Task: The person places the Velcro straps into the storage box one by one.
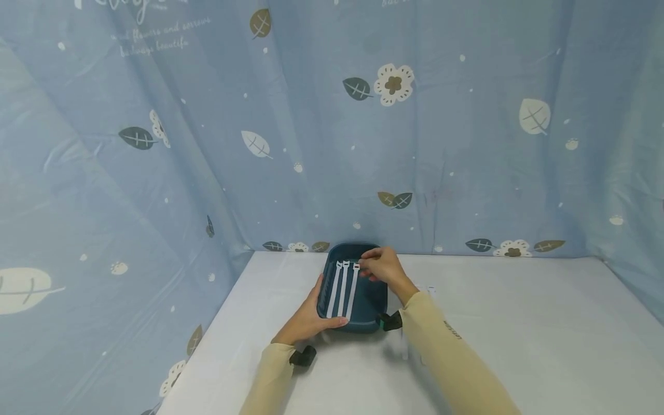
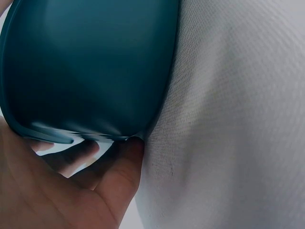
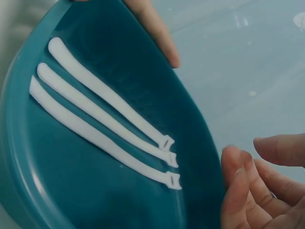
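A dark teal plastic basket (image 1: 372, 300) stands on the white table, tilted in the wrist views. My left hand (image 1: 307, 320) holds its near left corner, thumb over the near rim and fingers along the side; in the left wrist view the hand (image 2: 62, 191) meets the wall. Inside lie three white hook-and-loop cable ties (image 3: 100, 114), side by side, their slotted heads toward the far end. Over the basket's far right part is my right hand (image 1: 384, 267), near the head of the rightmost tie (image 1: 354, 291). Its fingers (image 3: 236, 191) are loosely bent, with nothing between them and the thumb.
More white ties (image 1: 432, 289) lie on the white tabletop (image 1: 519, 323) right of the basket, partly hidden by the right forearm. A blue curtain (image 1: 321, 144) with leaves and flowers hangs behind the table and along its sides. Black camera mounts (image 1: 303, 356) sit on both wrists.
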The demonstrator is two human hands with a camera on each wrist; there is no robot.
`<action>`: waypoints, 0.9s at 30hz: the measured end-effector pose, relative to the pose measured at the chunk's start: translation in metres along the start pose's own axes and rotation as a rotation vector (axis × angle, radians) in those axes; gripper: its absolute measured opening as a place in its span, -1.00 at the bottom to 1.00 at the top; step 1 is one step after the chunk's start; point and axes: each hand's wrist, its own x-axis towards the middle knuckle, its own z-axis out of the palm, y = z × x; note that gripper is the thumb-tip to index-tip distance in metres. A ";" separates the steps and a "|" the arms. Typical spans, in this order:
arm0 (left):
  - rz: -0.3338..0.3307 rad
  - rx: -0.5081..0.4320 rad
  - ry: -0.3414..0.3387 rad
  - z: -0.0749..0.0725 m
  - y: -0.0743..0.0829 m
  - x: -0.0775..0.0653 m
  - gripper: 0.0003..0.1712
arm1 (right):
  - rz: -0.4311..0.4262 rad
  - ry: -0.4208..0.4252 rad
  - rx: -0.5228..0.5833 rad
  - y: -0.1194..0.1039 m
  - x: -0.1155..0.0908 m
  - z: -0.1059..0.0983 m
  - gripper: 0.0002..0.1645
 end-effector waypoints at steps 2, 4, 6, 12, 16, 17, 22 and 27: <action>0.010 0.005 0.001 -0.001 0.001 0.000 0.52 | -0.008 0.000 -0.002 -0.002 -0.002 -0.004 -0.64; 0.014 0.001 0.002 -0.001 0.001 0.000 0.52 | -0.013 -0.003 -0.002 -0.003 -0.003 -0.007 -0.63; 0.020 0.000 0.005 -0.001 0.002 0.000 0.52 | -0.018 -0.006 -0.002 -0.003 -0.005 -0.011 -0.63; 0.032 -0.031 0.006 0.001 0.000 0.000 0.53 | -0.047 -0.002 -0.018 -0.003 -0.011 -0.024 -0.62; 0.014 -0.034 0.006 0.002 0.000 -0.001 0.55 | -0.066 0.009 -0.023 -0.003 -0.018 -0.033 -0.60; 0.011 -0.033 0.008 0.002 0.001 -0.001 0.55 | -0.070 0.010 -0.023 -0.003 -0.020 -0.035 -0.59; 0.020 -0.036 0.016 0.002 0.002 -0.001 0.55 | -0.093 0.025 -0.044 -0.003 -0.028 -0.048 -0.56; 0.031 -0.028 0.017 0.001 0.003 -0.002 0.54 | -0.119 0.057 -0.059 -0.001 -0.036 -0.063 -0.55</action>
